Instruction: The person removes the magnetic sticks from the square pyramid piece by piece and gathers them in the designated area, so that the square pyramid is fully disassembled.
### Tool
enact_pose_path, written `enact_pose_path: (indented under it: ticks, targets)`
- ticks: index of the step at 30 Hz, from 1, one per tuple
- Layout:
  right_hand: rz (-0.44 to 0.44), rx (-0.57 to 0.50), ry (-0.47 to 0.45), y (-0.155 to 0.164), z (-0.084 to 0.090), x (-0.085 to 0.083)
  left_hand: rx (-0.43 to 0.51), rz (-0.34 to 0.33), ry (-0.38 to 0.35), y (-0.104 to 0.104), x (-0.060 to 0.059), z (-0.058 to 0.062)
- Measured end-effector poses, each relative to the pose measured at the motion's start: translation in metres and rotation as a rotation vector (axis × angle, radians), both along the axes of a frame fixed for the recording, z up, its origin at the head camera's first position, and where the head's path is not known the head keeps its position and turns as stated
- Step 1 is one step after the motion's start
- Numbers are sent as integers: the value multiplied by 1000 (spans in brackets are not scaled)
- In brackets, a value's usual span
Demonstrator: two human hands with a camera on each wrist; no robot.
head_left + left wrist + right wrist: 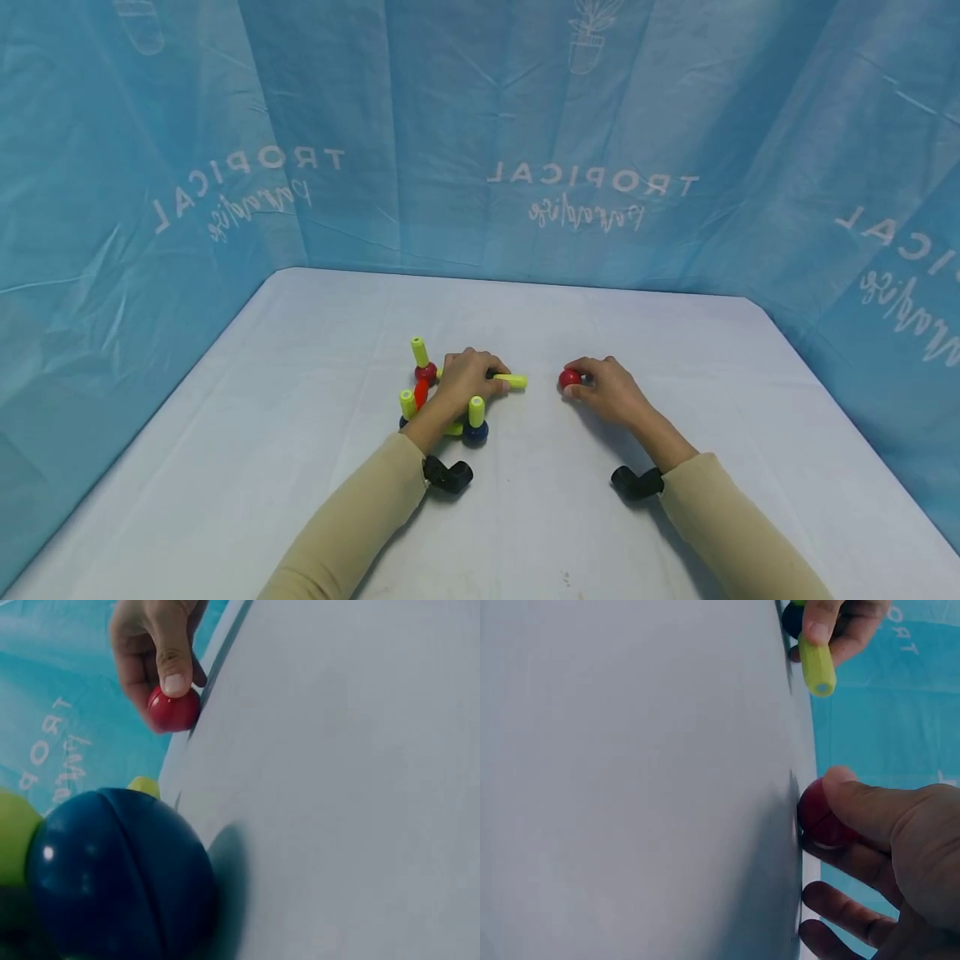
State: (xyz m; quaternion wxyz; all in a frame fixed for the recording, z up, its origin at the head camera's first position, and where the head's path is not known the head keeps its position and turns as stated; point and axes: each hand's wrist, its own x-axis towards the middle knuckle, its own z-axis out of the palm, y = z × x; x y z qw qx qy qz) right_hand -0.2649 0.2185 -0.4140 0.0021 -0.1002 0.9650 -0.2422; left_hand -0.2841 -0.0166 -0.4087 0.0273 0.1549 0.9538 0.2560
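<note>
Two beige sleeves (352, 533) reach in from the near edge, each with a small black camera (447, 475) strapped at the wrist. Just past them, on the white table (225, 467), sits a toy built of rods and balls (442, 400): yellow-green rods joined by dark blue and red balls, with a blue ball (475, 432) at its near corner. Over this toy lies the left hand (467, 382), fingers curled round a yellow-green rod (511, 381) that pokes out to the right, lying roughly level just above the tabletop. Near that rod's free end but apart from it, the right hand (606, 388) pinches a loose red ball (569, 379) between thumb and fingertips, with the ball resting on the table. Beyond the table hangs a blue curtain (480, 125) printed with white lettering.
</note>
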Motion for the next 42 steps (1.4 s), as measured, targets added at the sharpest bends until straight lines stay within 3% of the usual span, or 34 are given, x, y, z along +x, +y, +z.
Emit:
enact_pose_path:
  ticks: [8,15,24,32,42]
  targets:
    - [-37,-56,-79,2,0,-27,15,-19,-24,3,1,0]
    - [-114,-127,-76,-1,-5,-60,35,-20,-44,3,1,0]
    - [-215,-166,-68,-7,-8,-84,40,-14,-49,1,2,0]
    - [-240,-173,-44,-9,-7,-92,39,-20,-44,2,1,1]
    - [-232,-211,-99,-1,-2,-85,57,-15,-53,4,3,3]
